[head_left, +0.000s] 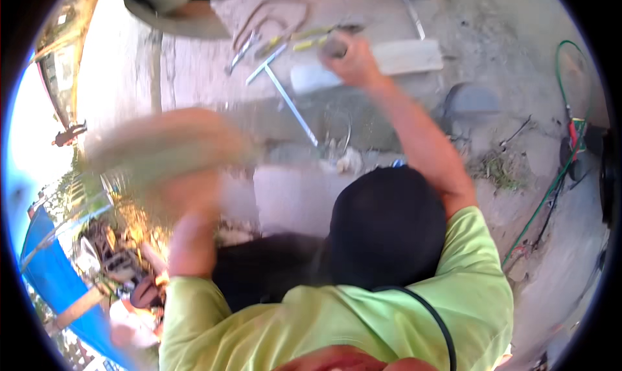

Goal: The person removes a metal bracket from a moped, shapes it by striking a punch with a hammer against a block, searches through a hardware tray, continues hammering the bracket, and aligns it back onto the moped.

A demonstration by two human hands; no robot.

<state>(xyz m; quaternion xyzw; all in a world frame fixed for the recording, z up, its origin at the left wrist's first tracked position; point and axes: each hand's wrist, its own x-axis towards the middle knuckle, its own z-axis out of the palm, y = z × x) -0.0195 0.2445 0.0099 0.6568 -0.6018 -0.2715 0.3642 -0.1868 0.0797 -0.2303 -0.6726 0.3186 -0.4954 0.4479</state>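
- Lime-green shirt point(363, 319) and a black cap point(385, 232) fill the lower middle of the frame, with both bare arms reaching up from them.
- At middle left, the left hand point(189, 191) is a smear of blur under a tan shape. I cannot tell whether its fingers are open or what they hold.
- Above the cap lies a pale concrete slab point(291, 196), and past it a thin metal square point(288, 96) lies slantwise on the ground.
- At upper centre, the right hand point(351, 61) has its fingers curled tight round a dark-headed tool point(335, 47). The tool sits against a white block point(312, 78), just beside a pale plank point(409, 55).
- By my reckoning, this work wants a firm wrist and the tool kept flat on the block, with the blurred hand brought in to steady the block so it does not skid.
- Farthest off, at the upper middle, yellow-handled tools point(304, 42) and a loop of cord point(272, 11) lie near that hand. A green hose point(551, 190) trails down the right.
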